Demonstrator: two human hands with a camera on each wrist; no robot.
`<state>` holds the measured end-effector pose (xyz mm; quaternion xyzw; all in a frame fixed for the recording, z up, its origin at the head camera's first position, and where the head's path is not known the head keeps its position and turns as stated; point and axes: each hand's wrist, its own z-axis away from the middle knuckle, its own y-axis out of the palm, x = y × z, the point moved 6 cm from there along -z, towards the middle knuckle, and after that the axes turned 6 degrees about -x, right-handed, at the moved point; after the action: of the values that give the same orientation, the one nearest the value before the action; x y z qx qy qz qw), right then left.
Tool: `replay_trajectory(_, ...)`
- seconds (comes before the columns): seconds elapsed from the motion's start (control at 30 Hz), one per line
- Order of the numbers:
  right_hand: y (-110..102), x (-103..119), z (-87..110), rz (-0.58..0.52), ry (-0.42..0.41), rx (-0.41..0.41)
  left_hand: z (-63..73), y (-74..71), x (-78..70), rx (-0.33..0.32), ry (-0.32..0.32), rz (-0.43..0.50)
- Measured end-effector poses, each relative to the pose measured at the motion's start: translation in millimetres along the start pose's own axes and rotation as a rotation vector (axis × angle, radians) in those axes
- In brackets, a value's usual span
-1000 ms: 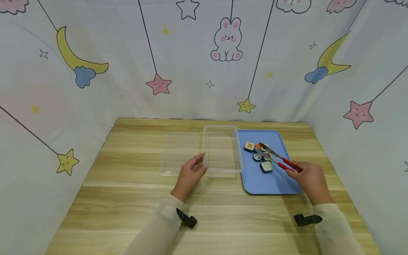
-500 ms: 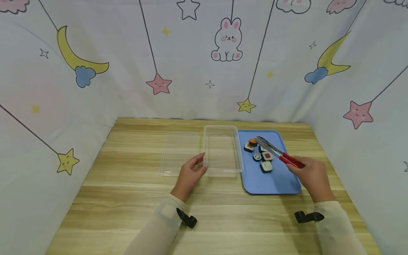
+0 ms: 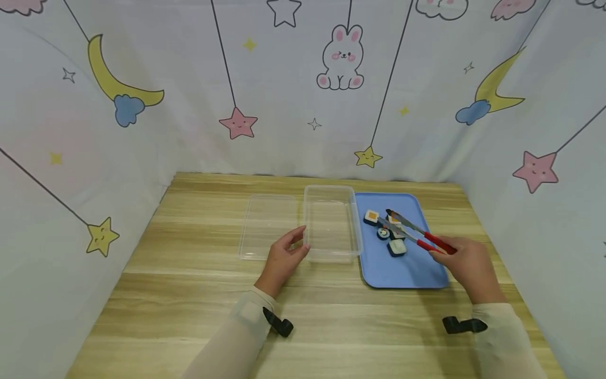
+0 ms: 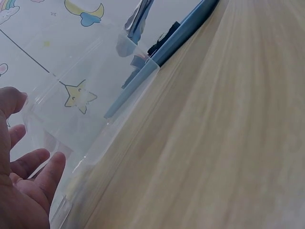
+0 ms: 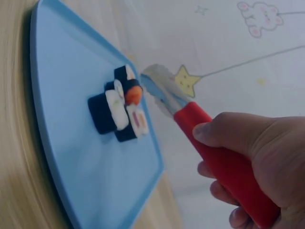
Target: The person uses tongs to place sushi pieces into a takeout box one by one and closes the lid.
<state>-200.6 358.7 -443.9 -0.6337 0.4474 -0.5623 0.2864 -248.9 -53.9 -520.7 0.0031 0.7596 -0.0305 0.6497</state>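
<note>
My right hand point(image 3: 471, 266) holds tongs point(image 3: 437, 245) by their red handles, with the metal arms spread apart over the sushi pieces. Several toy-like sushi pieces lie grouped on a blue tray point(image 3: 402, 273): a square one with an orange centre point(image 3: 371, 217), a small round roll point(image 3: 382, 233) and a white-topped one point(image 3: 396, 247) show clearly. The tongs partly cover others. An orange-topped piece point(image 5: 133, 94) shows in the right wrist view. My left hand point(image 3: 282, 260) touches the left wall of a clear plastic box point(image 3: 331, 253) with thumb and fingers; its fingers are loosely extended.
A clear flat lid point(image 3: 267, 229) lies left of the box on the wooden table point(image 3: 189, 310). The box stands against the tray's left edge. A white curtain with printed stars point(image 3: 284, 152) surrounds the table's back and sides.
Half a second ago the tongs were nearly closed by the orange-topped piece near the tray's back; now their arms are apart and slightly nearer. The left hand and box stay in place.
</note>
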Motion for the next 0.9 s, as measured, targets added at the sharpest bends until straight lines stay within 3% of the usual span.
replay_trajectory(0.23, 0.6, -5.8, 2.7, 0.011, -0.005, 0.034, -6.2, -1.0, 24.9, -0.013, -0.002, -0.005)
replay_trajectory(0.63, 3.1, -4.2, 2.9, 0.009, -0.091, -0.068, -6.1, -0.8, 25.2, -0.002, 0.037, -0.007)
replay_trajectory(0.9, 0.1, -5.0, 2.8, -0.01, -0.065, -0.063, -7.3, -1.3, 26.0, 0.0, 0.04, -0.006)
